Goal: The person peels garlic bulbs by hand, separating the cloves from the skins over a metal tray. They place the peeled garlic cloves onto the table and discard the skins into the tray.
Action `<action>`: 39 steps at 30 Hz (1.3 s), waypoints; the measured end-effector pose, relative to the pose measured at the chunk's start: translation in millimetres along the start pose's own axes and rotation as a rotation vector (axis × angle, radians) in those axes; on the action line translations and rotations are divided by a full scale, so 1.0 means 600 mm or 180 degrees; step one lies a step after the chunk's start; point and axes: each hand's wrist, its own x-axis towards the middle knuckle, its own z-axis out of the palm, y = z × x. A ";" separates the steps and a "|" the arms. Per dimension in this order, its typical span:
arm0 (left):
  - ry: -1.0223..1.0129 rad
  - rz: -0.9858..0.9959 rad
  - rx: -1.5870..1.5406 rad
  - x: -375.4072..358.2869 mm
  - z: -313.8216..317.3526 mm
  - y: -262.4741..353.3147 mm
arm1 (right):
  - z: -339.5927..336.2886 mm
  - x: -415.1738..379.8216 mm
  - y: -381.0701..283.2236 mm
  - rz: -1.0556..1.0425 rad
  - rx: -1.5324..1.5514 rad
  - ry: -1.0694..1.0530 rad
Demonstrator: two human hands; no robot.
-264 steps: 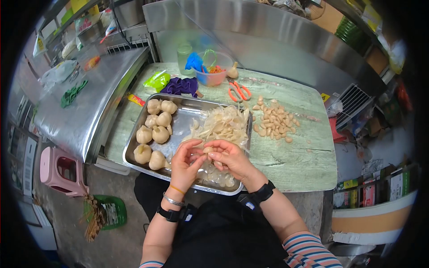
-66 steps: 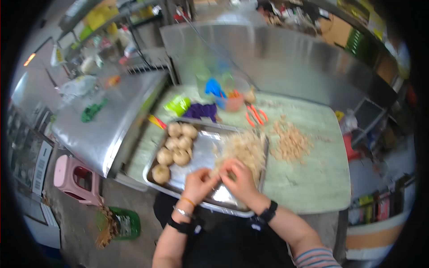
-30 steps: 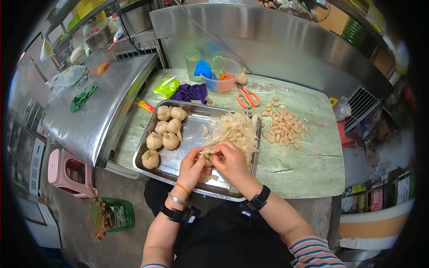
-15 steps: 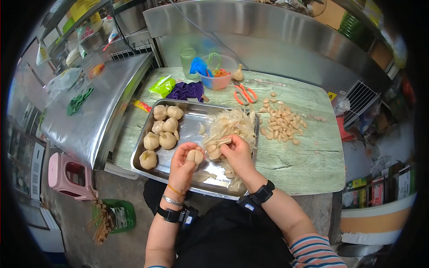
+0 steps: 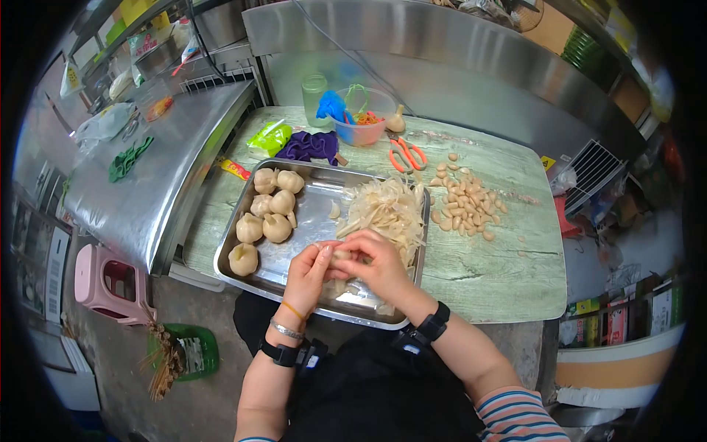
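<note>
My left hand (image 5: 307, 271) and my right hand (image 5: 377, 267) meet above the front part of a steel tray (image 5: 309, 210). Both are closed, fingertips pinching a small piece of garlic (image 5: 342, 255) that is mostly covered by the fingers. Whole garlic bulbs (image 5: 277, 227) sit along the tray's left side. A heap of papery garlic skins (image 5: 387, 214) fills its right side, close beyond my right hand. One loose clove (image 5: 334, 210) lies between bulbs and skins. Peeled garlic cloves (image 5: 465, 202) are spread on the table right of the tray.
On the green table (image 5: 501, 276) behind the tray are orange-handled pliers or cutters (image 5: 406, 155), a clear tub (image 5: 364, 129), a garlic bulb (image 5: 395, 121), a purple cloth (image 5: 309, 147) and a green packet (image 5: 270, 138). A steel counter (image 5: 158, 177) adjoins on the left; a pink stool (image 5: 110, 283) stands below.
My right hand has moved left and my hands have come together. The garlic that showed in my left fingers is now mostly hidden, and the stalk piece in my right fingers no longer shows.
</note>
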 end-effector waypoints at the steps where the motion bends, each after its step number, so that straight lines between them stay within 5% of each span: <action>1: -0.0106 -0.0015 -0.0110 -0.002 -0.001 0.001 | -0.002 0.000 0.004 0.0501 0.0585 -0.0020; 4: -0.0226 0.0226 -0.0233 -0.003 0.010 0.003 | -0.026 0.012 0.009 0.1113 0.1573 -0.0313; 9: 0.0316 0.0201 -0.0599 0.004 -0.007 -0.004 | -0.020 0.003 -0.024 0.1166 0.2428 -0.0251; 11: 0.0332 0.0250 0.0047 -0.002 0.003 0.003 | -0.018 0.001 -0.026 0.1170 0.2523 -0.0257; 22: 0.0526 0.0861 0.1644 -0.007 0.011 -0.013 | -0.015 -0.001 -0.003 0.1086 0.1483 -0.0209; 26: 0.0404 0.0139 0.0601 -0.007 0.009 0.002 | -0.005 0.001 -0.020 0.1088 0.1498 -0.0211; 37: 0.0620 -0.0118 0.0109 0.001 0.010 0.001 | 0.009 0.002 -0.012 -0.0059 0.0347 -0.0149; 39: 0.0618 -0.0132 0.0059 0.000 0.011 0.003 | 0.006 0.005 -0.022 0.0270 0.0662 -0.0254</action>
